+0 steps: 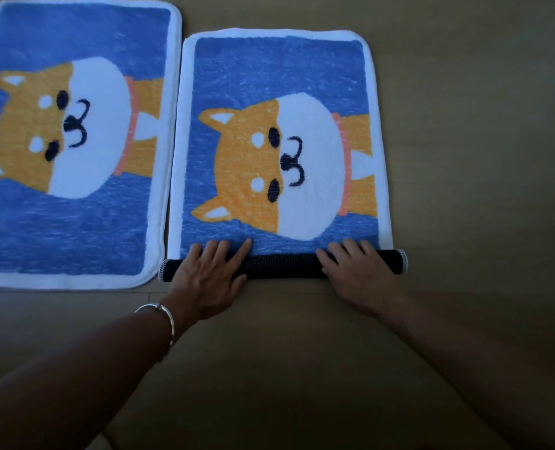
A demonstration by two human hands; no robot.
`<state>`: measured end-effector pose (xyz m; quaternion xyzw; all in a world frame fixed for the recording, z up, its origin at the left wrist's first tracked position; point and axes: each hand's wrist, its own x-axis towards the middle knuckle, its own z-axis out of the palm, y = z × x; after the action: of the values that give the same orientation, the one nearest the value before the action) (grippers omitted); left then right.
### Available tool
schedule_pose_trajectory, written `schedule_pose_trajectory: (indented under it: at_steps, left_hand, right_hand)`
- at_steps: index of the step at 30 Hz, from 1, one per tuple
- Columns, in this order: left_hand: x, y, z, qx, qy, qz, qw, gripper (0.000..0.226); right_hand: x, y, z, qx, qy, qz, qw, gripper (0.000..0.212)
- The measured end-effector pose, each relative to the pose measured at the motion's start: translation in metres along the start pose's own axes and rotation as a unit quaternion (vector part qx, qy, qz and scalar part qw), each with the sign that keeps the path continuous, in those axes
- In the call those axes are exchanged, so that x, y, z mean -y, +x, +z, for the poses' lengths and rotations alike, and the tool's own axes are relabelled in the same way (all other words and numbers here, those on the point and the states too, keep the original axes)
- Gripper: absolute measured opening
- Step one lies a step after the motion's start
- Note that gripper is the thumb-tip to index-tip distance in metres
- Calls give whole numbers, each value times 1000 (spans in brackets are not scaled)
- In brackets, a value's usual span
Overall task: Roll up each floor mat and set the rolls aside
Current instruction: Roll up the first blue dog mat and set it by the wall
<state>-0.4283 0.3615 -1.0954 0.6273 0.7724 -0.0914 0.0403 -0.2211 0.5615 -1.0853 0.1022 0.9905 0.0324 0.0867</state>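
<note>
The left hand [209, 276] and right hand [358, 276] press flat on the dark roll [282, 266] under their straight, slightly spread fingers [242, 251]; the mat [279, 76] lies unrolled beyond the fingertips [350, 245]. Pushing harder on one side would likely skew the roll.

The person shows two bare arms and two bare hands. The left arm [84, 358] is uncovered along all that shows, from the lower left corner to the wrist. Round that wrist sits a bracelet [171, 323]: a thin, smooth, silver-coloured band that catches the light, with a small knob or joint on its upper part. The left hand [204, 280] is bare past it. The right arm [448, 345] is uncovered too, dim and somewhat blurred low down, and the right hand [358, 276] is bare. Fingernails are too dim to make out.
</note>
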Motion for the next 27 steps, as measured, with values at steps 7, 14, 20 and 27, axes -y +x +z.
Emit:
schedule_pose_trajectory:
  at_steps: [7,14,20,27]
  left_hand:
    - [6,5,-12,31,-17,11,999,66]
    - [-3,7,-23,53,-9,53,997,66]
    - [-7,19,-40,126,-19,40,991,48]
    - [1,19,-45,197,-109,93,970,45]
  right_hand:
    - [21,-4,-5,126,9,78,989,67]
    - [7,9,-14,116,22,27,993,40]
    - [4,15,-25,135,69,25,988,36]
    - [31,4,-42,262,74,82,959,39]
